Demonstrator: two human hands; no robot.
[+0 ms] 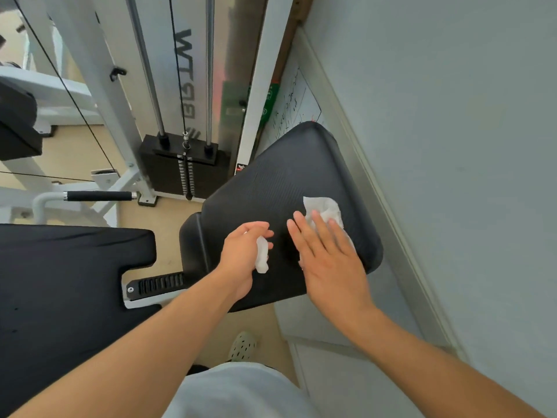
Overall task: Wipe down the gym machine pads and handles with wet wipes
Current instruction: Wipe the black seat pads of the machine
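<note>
Gym corner, black pad (271,182) — your right hand (328,260) presses a wet wipe (324,208) flat, fingers straight; left hand (241,254) grips a crumpled wipe (262,254) — sweep toward edges beyond fingertips.

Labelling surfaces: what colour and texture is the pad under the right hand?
Black, with fine ribbed lines across the pad; head view, the only one.

Two hands are showing: the right hand (328,260) and the left hand (241,254). Two wet wipes are showing, a spread wipe (324,211) and a bunched wipe (262,256), both lying over the right-hand black pad (271,188). Three black pads are appearing: that one, a wide pad (66,285) to its left, and a third pad (18,122) up-left. One weight stack (184,167) is standing behind it, with two guide rods (147,67), one foam-covered handle (99,196) and one shoe (242,346).
</note>
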